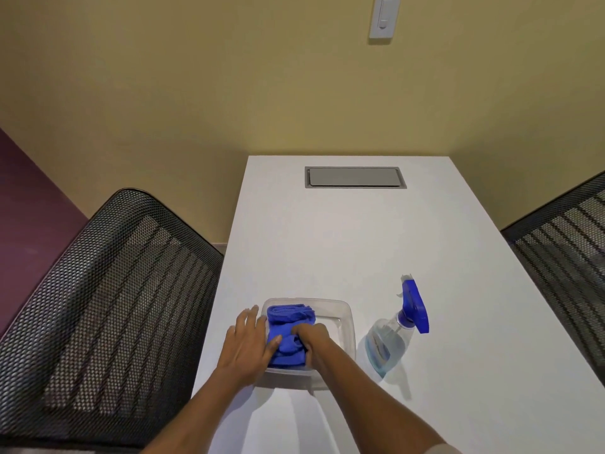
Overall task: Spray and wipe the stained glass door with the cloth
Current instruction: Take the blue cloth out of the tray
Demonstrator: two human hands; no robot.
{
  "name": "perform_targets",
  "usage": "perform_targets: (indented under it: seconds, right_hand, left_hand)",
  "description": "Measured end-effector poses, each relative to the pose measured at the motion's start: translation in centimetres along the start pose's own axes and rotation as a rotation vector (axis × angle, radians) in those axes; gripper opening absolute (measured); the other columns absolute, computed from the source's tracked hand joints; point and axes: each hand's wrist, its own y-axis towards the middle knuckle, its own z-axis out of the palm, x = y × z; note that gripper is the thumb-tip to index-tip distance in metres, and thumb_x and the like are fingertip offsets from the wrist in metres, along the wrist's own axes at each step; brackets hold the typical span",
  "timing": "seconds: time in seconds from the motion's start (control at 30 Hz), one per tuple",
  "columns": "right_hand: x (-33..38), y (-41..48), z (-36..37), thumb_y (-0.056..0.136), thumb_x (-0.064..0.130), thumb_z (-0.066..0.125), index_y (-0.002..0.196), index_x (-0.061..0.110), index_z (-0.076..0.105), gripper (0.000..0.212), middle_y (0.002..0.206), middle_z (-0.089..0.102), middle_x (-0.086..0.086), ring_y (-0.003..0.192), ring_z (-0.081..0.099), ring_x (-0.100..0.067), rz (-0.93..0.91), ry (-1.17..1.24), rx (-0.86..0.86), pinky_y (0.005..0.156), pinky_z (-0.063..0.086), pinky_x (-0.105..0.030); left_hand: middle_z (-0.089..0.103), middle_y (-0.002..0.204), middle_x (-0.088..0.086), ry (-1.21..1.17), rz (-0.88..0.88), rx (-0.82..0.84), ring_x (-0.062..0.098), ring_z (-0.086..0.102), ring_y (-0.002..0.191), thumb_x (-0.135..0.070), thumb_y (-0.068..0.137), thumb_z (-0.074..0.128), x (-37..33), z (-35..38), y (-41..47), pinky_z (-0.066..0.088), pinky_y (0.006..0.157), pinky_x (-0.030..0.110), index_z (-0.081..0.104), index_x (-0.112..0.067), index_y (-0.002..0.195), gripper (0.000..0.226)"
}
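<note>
A blue cloth (288, 317) lies bunched in a clear plastic tub (347, 326) near the front of the white table (343, 244). My right hand (311, 339) is inside the tub with its fingers closed around the cloth. My left hand (247, 344) lies flat against the tub's left wall, thumb touching the cloth. A clear spray bottle (384, 342) with a blue trigger head (414, 304) stands to the right of the tub, untouched. No glass door is in view.
Black mesh chairs flank the table, one at the left (114, 306) and one at the right (569, 257). A grey cable hatch (355, 177) sits at the table's far end. A yellow wall with a white switch (384, 16) stands behind.
</note>
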Motion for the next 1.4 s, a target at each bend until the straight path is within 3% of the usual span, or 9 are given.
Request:
perform_targets:
  seconds: [0.27,0.4,0.67,0.8,0.93,1.03,1.1,1.2,1.4]
  right_hand:
    - [3.0,-5.8,-1.4,0.077,-0.001,0.055,0.087,0.004,0.055,0.012,0.08,0.06,-0.015,0.07,0.06,-0.028,-0.074,0.062,0.115,0.055,0.053,-0.03]
    - [3.8,-8.9,-2.5,0.068,0.005,0.059,0.104,-0.001,0.058,0.036,0.083,0.063,-0.017,0.074,0.063,-0.03,-0.089,0.021,0.21,0.064,0.053,-0.035]
    - [4.4,-15.8,-5.1,0.088,0.032,0.058,0.106,0.001,0.062,0.036,0.094,0.071,-0.02,0.067,0.067,-0.031,-0.177,0.219,0.21,0.049,0.051,-0.028]
    - [3.3,-19.8,-5.6,0.096,0.032,0.053,0.101,0.009,0.05,0.023,0.096,0.063,-0.014,0.081,0.064,-0.027,-0.466,0.421,-0.07,0.073,0.057,-0.039]
    - [0.5,-23.7,-6.2,0.091,0.022,0.064,0.105,0.014,0.048,0.023,0.108,0.055,-0.006,0.099,0.058,-0.02,-1.055,0.067,-0.314,0.077,0.052,-0.021]
    - [-1.7,-26.4,-7.1,0.074,0.024,0.073,0.117,0.013,0.054,0.049,0.122,0.047,0.004,0.108,0.053,0.0,-1.26,-0.165,-0.317,0.083,0.047,-0.009]
    - [-3.2,-27.8,-7.9,0.065,0.019,0.072,0.126,0.019,0.052,0.063,0.134,0.037,0.001,0.118,0.042,0.004,-1.315,-0.358,-0.38,0.092,0.042,-0.008]
    - [-5.3,-29.8,-9.4,0.065,-0.007,0.066,0.13,0.017,0.049,0.072,0.139,0.03,-0.005,0.123,0.039,-0.013,-1.325,-0.561,-0.58,0.1,0.041,-0.013]
    - [-10.1,-36.4,-13.2,0.077,-0.008,0.062,0.1,0.004,0.063,0.026,0.122,0.051,-0.015,0.113,0.044,-0.012,-1.303,-0.559,-1.055,0.092,0.034,-0.003]
  left_hand:
    - [0.029,0.149,0.007,-0.149,0.274,0.023,0.019,0.028,0.137,-0.09,0.068,0.04,1.1,-2.8,-2.7,0.029,0.112,0.034,0.026,-0.009,0.145,0.113]
    - [0.048,0.136,0.012,-0.206,0.353,-0.18,0.022,0.045,0.125,-0.058,0.077,0.065,-0.1,-4.4,-3.0,0.042,0.104,0.035,0.039,-0.008,0.136,0.082]
    - [0.073,0.099,0.004,-0.245,0.659,-0.486,0.017,0.067,0.083,-0.029,0.09,0.062,-4.2,-8.2,-2.8,0.056,0.073,0.029,0.063,-0.01,0.115,0.032]
    - [0.073,0.078,-0.004,-0.342,0.586,-0.479,0.014,0.063,0.06,-0.029,0.09,0.05,-6.7,-11.1,-3.8,0.052,0.054,0.024,0.059,-0.025,0.109,0.021]
    - [0.071,0.076,-0.007,-0.43,0.579,-0.375,0.014,0.06,0.058,-0.032,0.085,0.043,-8.5,-12.2,-4.9,0.05,0.053,0.027,0.056,-0.032,0.104,0.023]
    - [0.071,0.079,-0.004,-0.508,0.603,-0.315,0.02,0.06,0.061,-0.04,0.078,0.038,-10.3,-13.1,-6.3,0.049,0.057,0.032,0.06,-0.024,0.101,0.036]
    - [0.071,0.082,-0.003,-0.58,0.604,-0.257,0.023,0.061,0.066,-0.044,0.075,0.036,-11.5,-13.7,-7.3,0.049,0.061,0.036,0.062,-0.02,0.098,0.042]
    - [0.071,0.081,-0.003,-0.66,0.683,-0.179,0.022,0.063,0.067,-0.045,0.076,0.037,-13.7,-14.2,-9.1,0.053,0.062,0.041,0.063,-0.018,0.098,0.043]
    - [0.071,0.078,0.001,-0.659,0.88,-0.025,0.025,0.062,0.065,-0.027,0.074,0.043,-18.9,-13.9,-14.9,0.053,0.061,0.044,0.062,-0.019,0.095,0.029]
